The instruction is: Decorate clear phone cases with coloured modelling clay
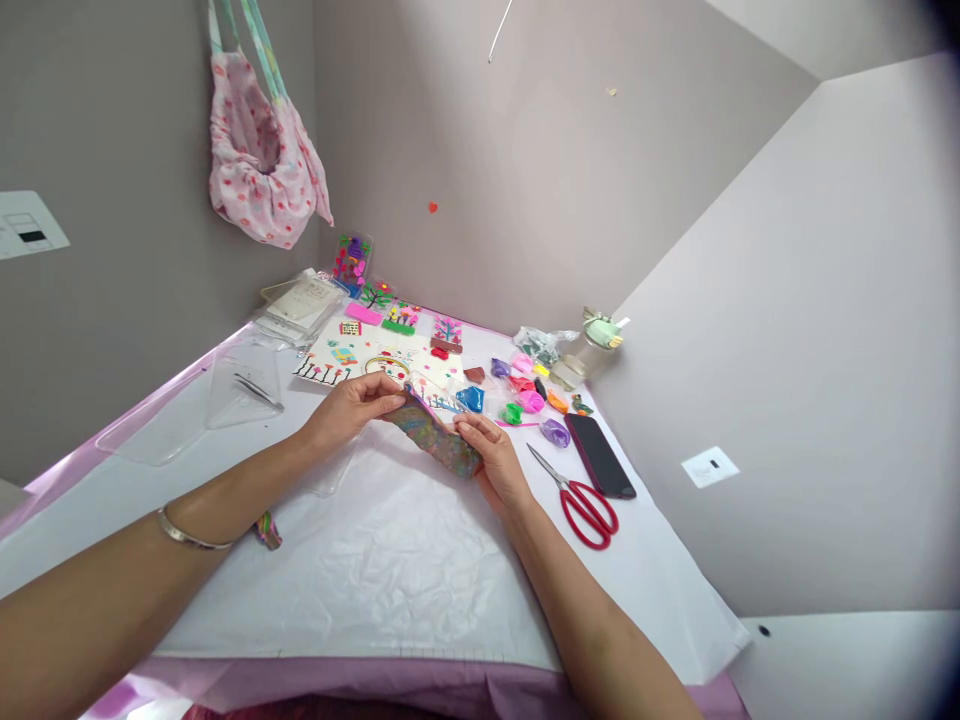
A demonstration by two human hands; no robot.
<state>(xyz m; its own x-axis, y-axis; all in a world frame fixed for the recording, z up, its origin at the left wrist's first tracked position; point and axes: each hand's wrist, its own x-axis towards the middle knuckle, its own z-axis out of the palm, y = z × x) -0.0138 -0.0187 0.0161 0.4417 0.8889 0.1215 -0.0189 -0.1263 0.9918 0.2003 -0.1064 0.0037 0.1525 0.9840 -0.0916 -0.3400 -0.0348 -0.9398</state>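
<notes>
A thin, flattened strip of marbled clay (435, 440), greenish-brown with flecks of other colours, hangs between my two hands above the table. My left hand (356, 408) pinches its upper left end between thumb and fingers. At the right end, my right hand (491, 455) grips the strip's edge, with the fingers on top. A small twisted piece of multicoloured clay (268, 531) lies beside my left forearm. Just behind the strip is a white sheet with coloured clay figures (330, 362). Red-handled scissors (577, 500) lie open to the right of my right hand.
Several clay lumps in wrappers (531, 401) lie right of centre, near a phone (600, 455) and a jar (581, 360). Tweezers (259, 391) and clear plastic sheets (161, 425) lie left. Decorated clear cards (352, 258) lean at the back wall. A pink cloth bag (262, 190) hangs above.
</notes>
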